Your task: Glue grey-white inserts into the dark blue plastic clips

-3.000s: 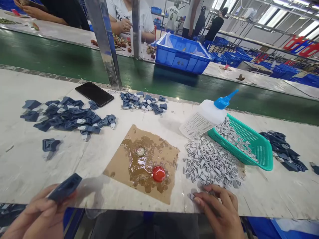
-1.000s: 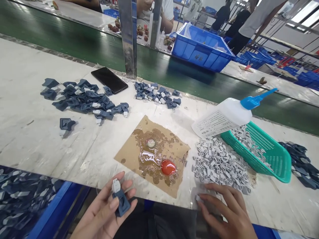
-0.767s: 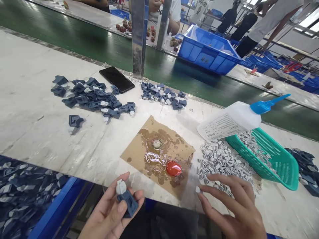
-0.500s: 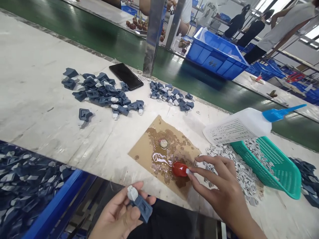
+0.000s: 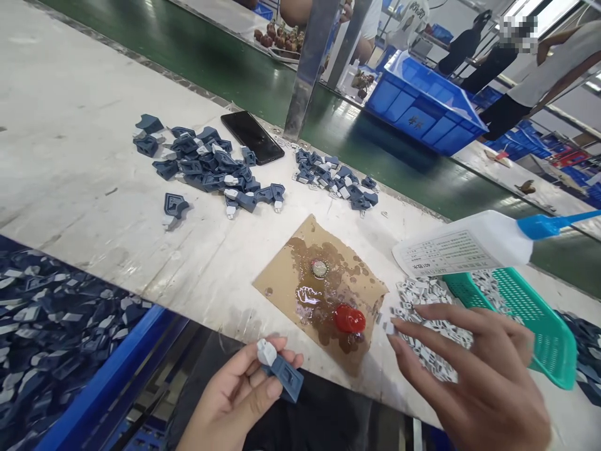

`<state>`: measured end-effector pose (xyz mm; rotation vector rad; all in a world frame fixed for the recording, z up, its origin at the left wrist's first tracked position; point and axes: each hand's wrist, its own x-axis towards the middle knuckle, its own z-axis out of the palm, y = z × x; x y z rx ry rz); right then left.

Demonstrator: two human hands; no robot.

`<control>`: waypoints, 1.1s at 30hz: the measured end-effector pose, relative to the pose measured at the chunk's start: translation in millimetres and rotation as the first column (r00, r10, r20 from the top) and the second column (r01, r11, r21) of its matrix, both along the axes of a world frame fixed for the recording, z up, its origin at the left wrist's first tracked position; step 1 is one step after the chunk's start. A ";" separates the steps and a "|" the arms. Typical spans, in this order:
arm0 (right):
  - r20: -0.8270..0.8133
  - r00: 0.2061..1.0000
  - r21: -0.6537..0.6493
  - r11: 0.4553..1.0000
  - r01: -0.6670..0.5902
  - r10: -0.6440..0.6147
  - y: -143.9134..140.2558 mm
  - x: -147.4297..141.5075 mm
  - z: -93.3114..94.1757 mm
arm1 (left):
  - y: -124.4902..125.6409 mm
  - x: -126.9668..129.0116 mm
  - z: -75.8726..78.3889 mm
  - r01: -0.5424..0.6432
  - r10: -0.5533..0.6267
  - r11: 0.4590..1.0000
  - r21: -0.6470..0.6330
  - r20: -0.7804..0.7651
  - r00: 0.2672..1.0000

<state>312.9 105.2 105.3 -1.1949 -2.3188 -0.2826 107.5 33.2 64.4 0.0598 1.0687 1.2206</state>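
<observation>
I see the left hand (image 5: pixel 239 401) palm-up below the table edge, fingers and thumb clamped on a blue part (image 5: pixel 287 377) with a white clip (image 5: pixel 266 351) seated at its top end. The right hand (image 5: pixel 474 369) hovers fingers-spread over the clip pile (image 5: pixel 429 319), pinching one small clip (image 5: pixel 389 327) at its fingertips, just right of the red cap (image 5: pixel 349 319) on the cardboard (image 5: pixel 282 275). Half a second ago that pinched clip touched the red cap; it now sits clear of it.
</observation>
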 end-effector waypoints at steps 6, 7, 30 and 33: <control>-0.021 0.999 0.007 1.000 0.029 -0.029 -2.5 0.3 -15.9 | 0.4 8.8 -7.1 0.045 -0.041 0.997 0.069 -0.058 0.997; -0.024 0.999 0.019 0.999 0.044 -0.044 -3.4 0.6 -16.6 | 0.4 10.6 -8.4 0.046 -0.040 0.996 0.074 -0.083 0.996; -0.336 0.927 -0.251 0.933 -0.258 0.166 -37.1 -39.2 -27.2 | -2.3 15.3 -5.2 0.135 -0.091 0.963 0.234 -0.191 0.977; -0.309 0.928 -0.223 0.933 -0.281 0.206 -36.0 -38.1 -26.2 | -3.2 16.4 -5.3 0.106 -0.051 0.963 0.246 -0.220 0.974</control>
